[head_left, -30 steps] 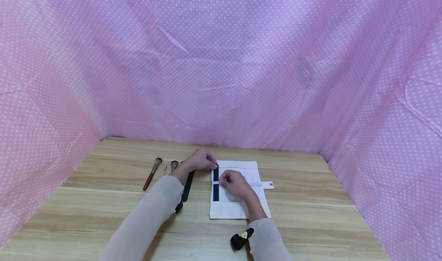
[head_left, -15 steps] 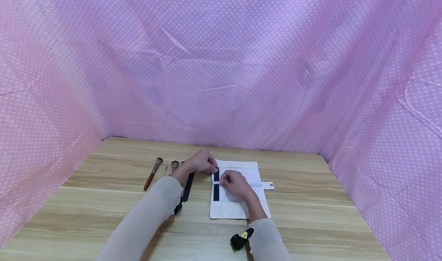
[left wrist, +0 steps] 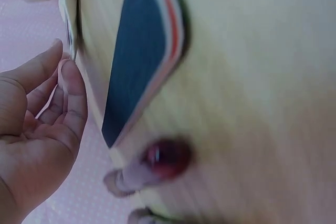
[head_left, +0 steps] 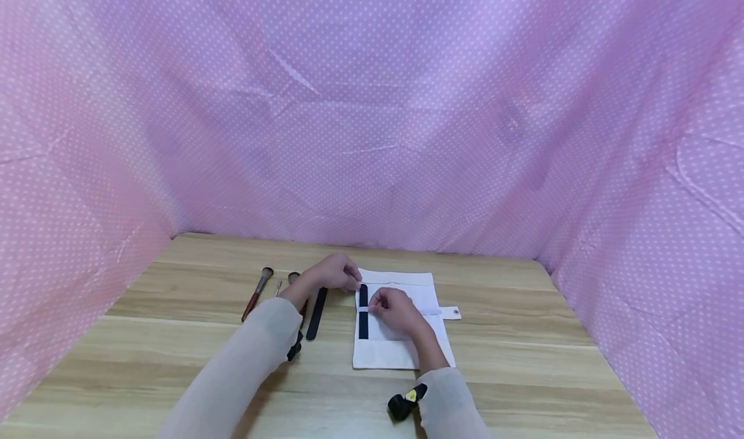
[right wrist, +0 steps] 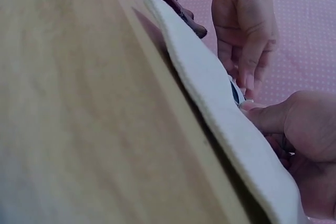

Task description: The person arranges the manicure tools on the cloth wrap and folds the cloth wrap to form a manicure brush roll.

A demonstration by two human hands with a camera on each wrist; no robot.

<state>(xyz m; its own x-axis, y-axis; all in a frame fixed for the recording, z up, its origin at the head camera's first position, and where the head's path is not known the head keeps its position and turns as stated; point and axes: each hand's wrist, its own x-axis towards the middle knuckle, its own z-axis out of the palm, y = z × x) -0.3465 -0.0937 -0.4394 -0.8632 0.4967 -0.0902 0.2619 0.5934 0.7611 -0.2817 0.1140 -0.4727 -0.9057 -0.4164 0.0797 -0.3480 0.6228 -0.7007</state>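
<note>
A white cloth roll (head_left: pixel 407 345) lies flat on the wooden table (head_left: pixel 523 361). A black nail file (head_left: pixel 363 323) sits upright on its left part, tucked under a thin white band (head_left: pixel 433 310). My right hand (head_left: pixel 376 306) rests on the cloth, fingers curled, pinching that band right beside the file. My left hand (head_left: pixel 352 281) hovers at the cloth's upper left corner with relaxed fingers and holds nothing. The left wrist view shows its loose fingers (left wrist: pixel 71 98) near the cloth edge. In the right wrist view the left hand (right wrist: pixel 247 35) points down at the cloth (right wrist: pixel 210 85).
A second black nail file (head_left: pixel 316 305) lies left of the cloth, seen close in the left wrist view (left wrist: pixel 139 61). Further left lie a red-handled brush (head_left: pixel 256 294), a thin tool (head_left: pixel 277 287) and another brush (head_left: pixel 293 276). Pink dotted fabric walls (head_left: pixel 372 135) surround the table.
The nail file has slid a little lower under the band. My left hand has let go of its top and drawn back slightly left. The right hand stays at the band.
</note>
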